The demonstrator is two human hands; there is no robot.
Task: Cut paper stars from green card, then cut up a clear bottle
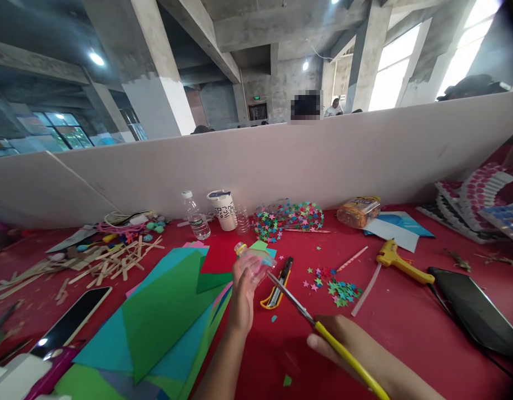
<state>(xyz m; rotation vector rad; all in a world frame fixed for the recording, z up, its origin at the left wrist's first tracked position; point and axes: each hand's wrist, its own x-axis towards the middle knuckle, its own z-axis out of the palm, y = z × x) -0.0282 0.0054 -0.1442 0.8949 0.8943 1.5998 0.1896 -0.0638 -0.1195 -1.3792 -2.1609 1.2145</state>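
My left hand [243, 294] is closed around a small clear plastic bottle [262, 259] with a yellow cap, tilted toward the upper left. Long scissors [297, 304] with yellow handles are in my right hand [337, 333], whose fingers are partly hidden. The blade tips point up and left and reach the bottle's lower end; whether they cut into it I cannot tell. Just right of the bottle, a yellow and black utility knife [278, 289] lies on the red table [306, 364]. Overlapping green and blue paper sheets [168, 305] spread left of my left hand.
Loose star sequins [343, 291] lie right of the knife, near a yellow glue gun [400, 264] and a black tablet-like object [475, 305]. A water bottle [195, 216] and a white cup [223, 211] stand before the partition [239, 166]. Wooden sticks [126, 261] and a phone [75, 319] lie left.
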